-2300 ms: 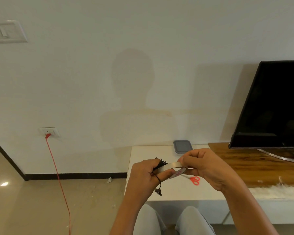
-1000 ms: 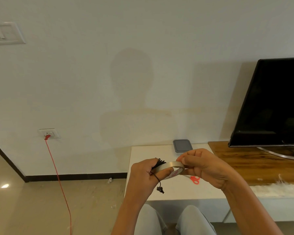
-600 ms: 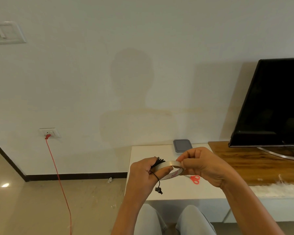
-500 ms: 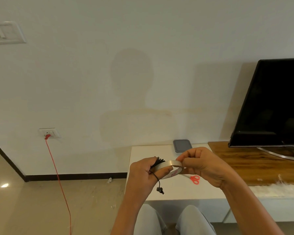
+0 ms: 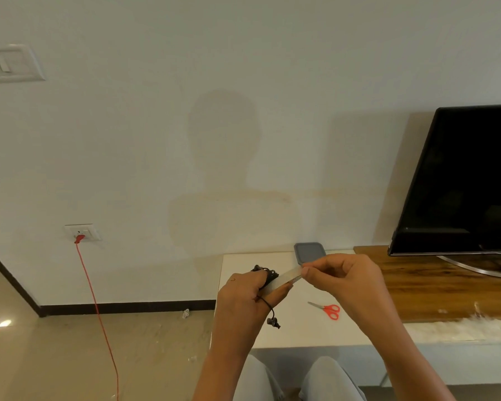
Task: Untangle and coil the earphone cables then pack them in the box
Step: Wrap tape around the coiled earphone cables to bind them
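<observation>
Earphone cable (image 5: 268,277), black and bunched into a coil, sits in the left hand (image 5: 248,299), whose fingers are curled shut around it; one loose end hangs below the palm and ends in a small dark plug or bud (image 5: 273,323) (too small to tell which). Just at 3 o'clock from that hand, the right hand (image 5: 340,277) pinches the end of a strip of clear tape (image 5: 285,277) between thumb and forefinger, the remaining fingers folded in. The strip runs taut between the two hands, its other end lying against the left forefinger beside the coil. Both hands are held above the front of a white table (image 5: 243,263). On that table, at 5 o'clock from the hands, lie red-handled scissors (image 5: 327,309). At 12 o'clock from the right hand, near the wall, rests a grey box (image 5: 309,250) with its lid on. Farther toward 3 o'clock a dark television (image 5: 460,180) stands on a wooden top (image 5: 434,287). Off at 9 o'clock, a red cord (image 5: 96,302) drops from a wall socket (image 5: 81,232) to the floor.
</observation>
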A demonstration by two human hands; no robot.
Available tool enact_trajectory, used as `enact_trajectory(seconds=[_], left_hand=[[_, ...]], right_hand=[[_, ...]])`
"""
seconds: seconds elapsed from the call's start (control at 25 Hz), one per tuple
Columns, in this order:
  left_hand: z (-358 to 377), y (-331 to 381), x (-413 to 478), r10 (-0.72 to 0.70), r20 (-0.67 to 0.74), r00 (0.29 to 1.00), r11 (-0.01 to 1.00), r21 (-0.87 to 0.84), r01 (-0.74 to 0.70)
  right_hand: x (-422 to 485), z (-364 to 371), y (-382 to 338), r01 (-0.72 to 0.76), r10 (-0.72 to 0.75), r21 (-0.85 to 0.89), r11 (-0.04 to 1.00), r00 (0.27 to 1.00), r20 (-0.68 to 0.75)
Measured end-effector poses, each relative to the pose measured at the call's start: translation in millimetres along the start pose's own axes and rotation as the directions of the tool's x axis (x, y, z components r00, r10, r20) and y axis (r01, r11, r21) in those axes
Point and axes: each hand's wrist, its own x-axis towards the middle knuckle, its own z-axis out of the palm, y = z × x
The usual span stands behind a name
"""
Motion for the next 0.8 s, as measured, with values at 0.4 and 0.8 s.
enact_trajectory(seconds=[0.4, 0.8], left_hand=[[-4.0, -0.4, 5.9, 0.365, -0.109, 0.925, 0.908, 0.262, -0.327], [0.3, -4.8, 2.2, 0.500, -0.068, 0.864, 0.829, 0.327, -0.454]], right_hand=[[3.0, 0.2, -18.9, 0.084, -0.073, -0.268, 0.960, 0.996, 0.052], [6.4, 0.6, -19.1, 0.083, -0.058, -0.330, 0.940, 0.995, 0.087]])
